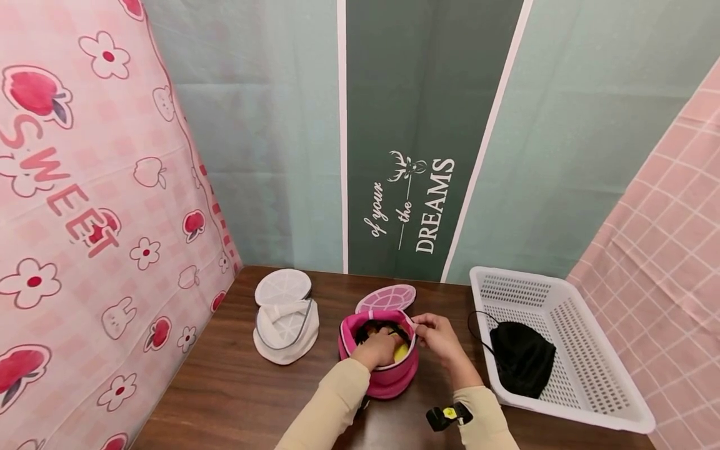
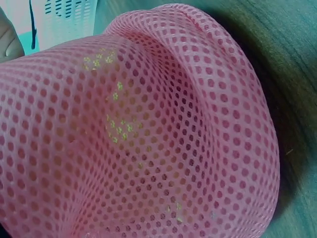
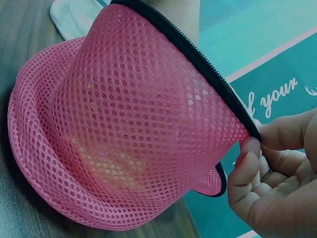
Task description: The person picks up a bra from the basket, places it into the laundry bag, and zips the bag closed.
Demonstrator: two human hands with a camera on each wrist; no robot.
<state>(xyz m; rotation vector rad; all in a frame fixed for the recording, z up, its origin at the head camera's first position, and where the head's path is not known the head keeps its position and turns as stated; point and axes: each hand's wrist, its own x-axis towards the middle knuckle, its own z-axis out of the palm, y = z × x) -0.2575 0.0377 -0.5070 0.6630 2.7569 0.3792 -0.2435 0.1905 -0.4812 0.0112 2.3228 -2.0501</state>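
A pink mesh laundry bag (image 1: 388, 378) stands on the table with its zippered mouth open and its round lid (image 1: 388, 299) folded back behind it. My left hand (image 1: 379, 349) reaches down into the mouth; its fingertips are hidden among dark and yellow contents (image 1: 401, 352). With thumb and fingers, my right hand (image 1: 437, 337) pinches the bag's rim at the right side. The right wrist view shows that hand (image 3: 280, 168) gripping the edge by the black zipper (image 3: 198, 57). Yellow patches show faintly through the mesh (image 2: 148, 124) in the left wrist view.
A white mesh bag (image 1: 287, 356) with its lid (image 1: 283, 287) laid back stands to the left. On the right is a white plastic basket (image 1: 596, 350) holding a black cloth item (image 1: 523, 359) with a thin cord over the rim. Curtains border the brown table (image 1: 225, 394).
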